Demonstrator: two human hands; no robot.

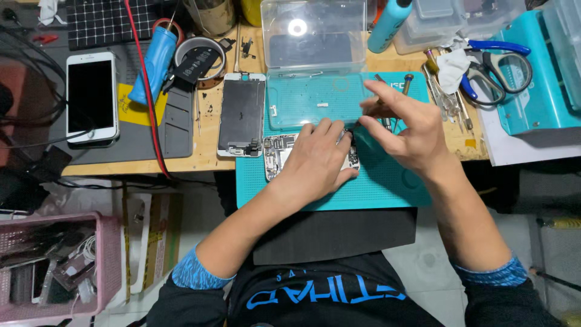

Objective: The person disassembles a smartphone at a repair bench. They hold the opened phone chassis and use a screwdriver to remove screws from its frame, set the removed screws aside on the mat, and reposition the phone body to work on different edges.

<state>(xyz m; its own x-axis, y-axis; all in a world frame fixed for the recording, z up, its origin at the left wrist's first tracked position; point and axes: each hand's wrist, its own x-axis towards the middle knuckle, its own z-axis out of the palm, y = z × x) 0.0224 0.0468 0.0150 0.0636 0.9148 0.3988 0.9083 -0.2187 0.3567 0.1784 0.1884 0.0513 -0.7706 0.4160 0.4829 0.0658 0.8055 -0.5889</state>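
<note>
An opened phone body (273,155) with bare circuitry lies on a teal work mat (387,181). My left hand (318,160) lies flat over it and covers most of it. My right hand (402,124) hovers just to the right, fingers pinched together near the phone's upper right corner; whether it holds a small part or tool is hidden. A detached screen panel (241,115) lies face down to the left of the phone body. A clear plastic parts box (311,100) stands open behind both hands.
A white phone (92,97) rests on a grey mat at far left, beside a blue bottle (154,63) and a tape roll (200,57). Screwdrivers and blue-handled scissors (493,66) lie at right. A pink basket (54,266) sits on the floor at lower left.
</note>
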